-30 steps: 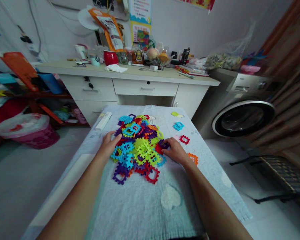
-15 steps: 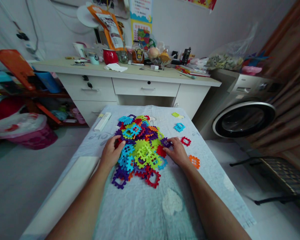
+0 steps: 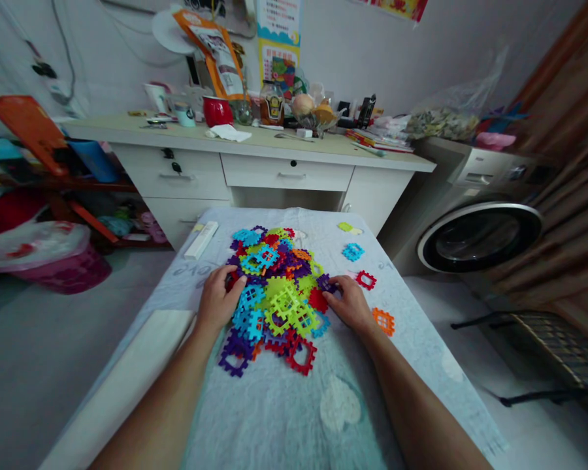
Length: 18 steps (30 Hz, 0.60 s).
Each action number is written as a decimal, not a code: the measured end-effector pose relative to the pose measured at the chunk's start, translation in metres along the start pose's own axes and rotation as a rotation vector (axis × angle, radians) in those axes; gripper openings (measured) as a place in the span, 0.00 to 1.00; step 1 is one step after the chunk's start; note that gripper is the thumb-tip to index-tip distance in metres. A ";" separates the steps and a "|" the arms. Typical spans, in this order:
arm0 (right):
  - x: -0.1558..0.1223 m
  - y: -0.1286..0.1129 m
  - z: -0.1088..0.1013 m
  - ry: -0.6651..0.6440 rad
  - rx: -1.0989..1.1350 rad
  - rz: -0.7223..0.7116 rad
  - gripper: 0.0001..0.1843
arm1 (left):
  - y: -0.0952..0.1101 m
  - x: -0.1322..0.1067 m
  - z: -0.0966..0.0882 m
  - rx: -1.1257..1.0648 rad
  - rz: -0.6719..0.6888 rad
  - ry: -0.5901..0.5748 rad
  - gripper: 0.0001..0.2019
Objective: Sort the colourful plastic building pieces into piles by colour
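A heap of interlocking plastic building tiles (image 3: pixel 284 303) in lime green, blue, purple, red and orange lies on the cloth-covered table (image 3: pixel 274 418). My left hand (image 3: pixel 219 297) rests at the heap's left edge, thumb and fingers apart around a red tile (image 3: pixel 232 281); whether it grips that tile I cannot tell. On the right side, my right hand (image 3: pixel 349 301) has its fingertips on a purple window tile (image 3: pixel 325 282), with the thumb beside a red tile (image 3: pixel 317 300). Toward the near side of the heap lie a red frame tile (image 3: pixel 301 356) and a purple frame tile (image 3: pixel 235 352).
Right of the heap lie separate tiles: lime (image 3: pixel 344 226), blue (image 3: pixel 353 252), red (image 3: pixel 366 280) and orange (image 3: pixel 383 321). A white box (image 3: pixel 202 240) is at the far left. Beyond stands a cluttered desk (image 3: pixel 269 149); a washing machine (image 3: pixel 470 196) and a chair (image 3: pixel 543 352) are to the right.
The view has shifted very slightly. Both hands stay at the sides of the heap, and no tile has visibly changed place.
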State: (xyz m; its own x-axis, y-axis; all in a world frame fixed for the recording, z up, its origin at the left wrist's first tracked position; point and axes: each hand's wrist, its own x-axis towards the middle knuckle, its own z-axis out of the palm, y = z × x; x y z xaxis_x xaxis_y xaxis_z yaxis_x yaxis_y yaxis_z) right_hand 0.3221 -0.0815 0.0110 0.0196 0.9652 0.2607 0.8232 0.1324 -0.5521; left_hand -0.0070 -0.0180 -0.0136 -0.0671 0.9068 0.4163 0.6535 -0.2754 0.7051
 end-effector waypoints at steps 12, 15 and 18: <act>0.130 -0.002 -0.001 0.085 -0.135 0.079 0.13 | 0.005 0.001 -0.001 0.028 -0.035 -0.028 0.24; 0.162 0.002 0.019 0.084 -0.119 0.134 0.10 | 0.005 0.001 -0.001 0.003 -0.046 -0.029 0.23; 0.187 0.007 0.038 0.113 -0.082 0.152 0.08 | 0.006 0.003 -0.002 -0.069 -0.094 -0.007 0.22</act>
State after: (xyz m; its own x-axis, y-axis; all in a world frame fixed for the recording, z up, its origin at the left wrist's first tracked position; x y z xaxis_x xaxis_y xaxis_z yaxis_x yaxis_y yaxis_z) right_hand 0.3099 0.1080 0.0263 0.2065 0.9408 0.2688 0.8494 -0.0360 -0.5265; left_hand -0.0053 -0.0179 -0.0072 -0.1203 0.9317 0.3426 0.5914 -0.2099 0.7785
